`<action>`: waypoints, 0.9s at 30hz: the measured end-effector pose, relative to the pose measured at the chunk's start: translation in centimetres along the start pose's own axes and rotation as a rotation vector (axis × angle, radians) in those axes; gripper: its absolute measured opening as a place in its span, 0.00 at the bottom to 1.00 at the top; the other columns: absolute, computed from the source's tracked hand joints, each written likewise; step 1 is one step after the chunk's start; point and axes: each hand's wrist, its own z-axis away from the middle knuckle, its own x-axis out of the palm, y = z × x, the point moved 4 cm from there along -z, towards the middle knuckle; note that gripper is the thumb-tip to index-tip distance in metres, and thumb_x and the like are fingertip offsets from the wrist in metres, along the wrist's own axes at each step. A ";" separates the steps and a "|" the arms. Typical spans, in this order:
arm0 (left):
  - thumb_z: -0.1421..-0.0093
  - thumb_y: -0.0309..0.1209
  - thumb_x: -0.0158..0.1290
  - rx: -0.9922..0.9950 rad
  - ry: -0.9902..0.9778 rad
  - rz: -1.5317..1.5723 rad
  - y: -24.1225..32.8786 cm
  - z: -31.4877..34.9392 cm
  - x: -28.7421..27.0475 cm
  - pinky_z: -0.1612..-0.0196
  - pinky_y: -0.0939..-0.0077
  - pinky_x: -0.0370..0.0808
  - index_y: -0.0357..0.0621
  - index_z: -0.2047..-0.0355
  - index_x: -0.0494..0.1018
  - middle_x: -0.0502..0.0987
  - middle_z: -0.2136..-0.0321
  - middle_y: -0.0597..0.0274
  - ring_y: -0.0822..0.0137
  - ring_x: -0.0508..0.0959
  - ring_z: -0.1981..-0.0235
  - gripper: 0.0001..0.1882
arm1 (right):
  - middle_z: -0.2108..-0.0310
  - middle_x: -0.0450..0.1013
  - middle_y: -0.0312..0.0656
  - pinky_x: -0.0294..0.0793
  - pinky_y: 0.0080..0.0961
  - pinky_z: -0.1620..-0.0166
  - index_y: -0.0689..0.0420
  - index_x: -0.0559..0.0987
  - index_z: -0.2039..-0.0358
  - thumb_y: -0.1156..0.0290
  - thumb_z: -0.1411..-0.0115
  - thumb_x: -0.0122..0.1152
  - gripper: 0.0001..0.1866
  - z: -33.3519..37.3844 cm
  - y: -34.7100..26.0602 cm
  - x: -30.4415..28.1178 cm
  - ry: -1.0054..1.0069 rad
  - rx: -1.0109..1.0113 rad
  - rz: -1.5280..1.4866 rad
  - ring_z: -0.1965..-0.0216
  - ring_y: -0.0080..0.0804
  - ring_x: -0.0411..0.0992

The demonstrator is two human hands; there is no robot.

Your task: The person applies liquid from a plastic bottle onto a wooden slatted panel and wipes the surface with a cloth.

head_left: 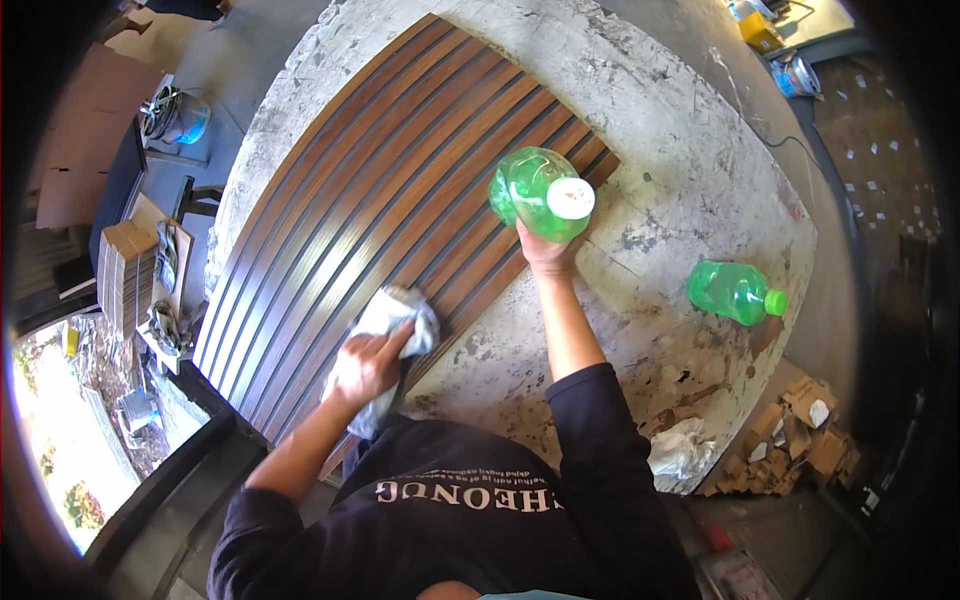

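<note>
A slatted wooden panel (350, 190), brown with dark grooves, lies across the worktable (660, 180). My left hand (365, 368) is closed on a pale crumpled cloth (402, 312), which rests on the panel near its close edge. In my right hand (546, 252) is a green plastic bottle (535, 165), tilted toward me with its white cap facing up. Fingers wrap its lower side and are partly hidden behind it. The bottle hides part of the panel's right edge. A second green bottle (728, 290) with a bright green cap lies on the table to the right.
A crumpled white bag (683, 450) sits at the table's near right edge. Beyond it, torn cardboard (800, 430) is piled low. Stacked boards (128, 270) and a bucket (185, 120) stand to the left; another bucket (795, 76) is at the far right.
</note>
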 end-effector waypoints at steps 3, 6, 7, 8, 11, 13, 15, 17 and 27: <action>0.46 0.24 0.46 0.022 0.064 -0.123 -3.9 -8.9 3.0 0.90 0.78 0.64 0.47 0.50 0.70 0.69 0.90 0.68 0.74 0.66 0.92 0.22 | 0.67 0.73 0.44 0.74 0.29 0.63 0.60 0.73 0.60 0.67 0.59 0.72 0.26 -0.4 0.0 0.7 -0.071 0.016 0.042 0.66 0.38 0.75; 0.46 0.29 0.48 -0.304 0.173 -0.262 -9.9 -19.9 1.3 0.83 0.64 0.71 0.55 0.49 0.70 0.73 0.86 0.52 0.55 0.74 0.86 0.22 | 0.65 0.73 0.45 0.75 0.29 0.62 0.60 0.73 0.60 0.68 0.59 0.72 0.26 -0.4 -0.4 1.6 -0.103 -0.008 0.085 0.65 0.38 0.75; 0.47 0.28 0.48 -0.315 0.169 -0.250 -10.0 -20.4 1.4 0.82 0.63 0.72 0.54 0.49 0.70 0.73 0.85 0.51 0.55 0.74 0.86 0.22 | 0.65 0.73 0.46 0.75 0.29 0.62 0.60 0.73 0.60 0.66 0.59 0.72 0.26 -0.2 -0.3 1.6 -0.095 0.035 0.046 0.65 0.39 0.75; 0.47 0.28 0.48 -0.328 0.166 -0.244 -10.1 -20.4 1.2 0.81 0.62 0.72 0.53 0.49 0.69 0.73 0.85 0.51 0.55 0.74 0.86 0.23 | 0.65 0.73 0.46 0.75 0.29 0.62 0.60 0.73 0.60 0.66 0.59 0.72 0.26 -0.1 -0.3 1.6 -0.092 0.041 0.045 0.65 0.39 0.75; 0.55 0.21 0.48 -0.187 -0.014 -0.101 -4.3 -10.3 3.2 0.80 0.64 0.72 0.47 0.47 0.68 0.72 0.86 0.52 0.56 0.73 0.86 0.31 | 0.66 0.75 0.45 0.77 0.27 0.64 0.60 0.73 0.58 0.60 0.55 0.71 0.26 -0.5 0.8 0.6 -0.074 -0.001 -0.057 0.67 0.37 0.76; 0.63 0.20 0.48 -0.140 -0.079 -0.028 0.0 -3.0 2.0 0.82 0.67 0.70 0.43 0.50 0.71 0.69 0.89 0.57 0.61 0.70 0.89 0.32 | 0.65 0.75 0.45 0.79 0.28 0.64 0.60 0.73 0.57 0.56 0.53 0.69 0.27 -1.6 1.0 0.1 -0.063 0.101 -0.115 0.66 0.36 0.77; 0.64 0.20 0.47 -0.156 -0.092 -0.009 1.5 -0.8 1.2 0.82 0.68 0.69 0.43 0.53 0.73 0.68 0.90 0.59 0.63 0.70 0.89 0.31 | 0.66 0.77 0.44 0.82 0.30 0.64 0.59 0.73 0.55 0.48 0.48 0.63 0.29 -3.0 3.1 0.4 -0.074 0.161 -0.284 0.65 0.33 0.77; 0.62 0.20 0.48 -0.093 -0.054 0.009 2.1 -1.2 0.9 0.83 0.74 0.68 0.44 0.56 0.75 0.68 0.90 0.64 0.69 0.69 0.90 0.28 | 0.67 0.76 0.44 0.80 0.34 0.63 0.57 0.75 0.59 0.48 0.45 0.60 0.25 -4.9 5.1 0.4 -0.116 0.183 -0.268 0.64 0.35 0.77; 0.49 0.25 0.47 -0.071 -0.029 -0.054 1.0 -16.3 5.1 0.81 0.68 0.70 0.48 0.49 0.68 0.73 0.85 0.61 0.63 0.74 0.85 0.24 | 0.69 0.76 0.45 0.75 0.34 0.66 0.54 0.77 0.61 0.48 0.52 0.65 0.25 -6.7 6.3 1.9 -0.084 0.116 0.130 0.69 0.43 0.76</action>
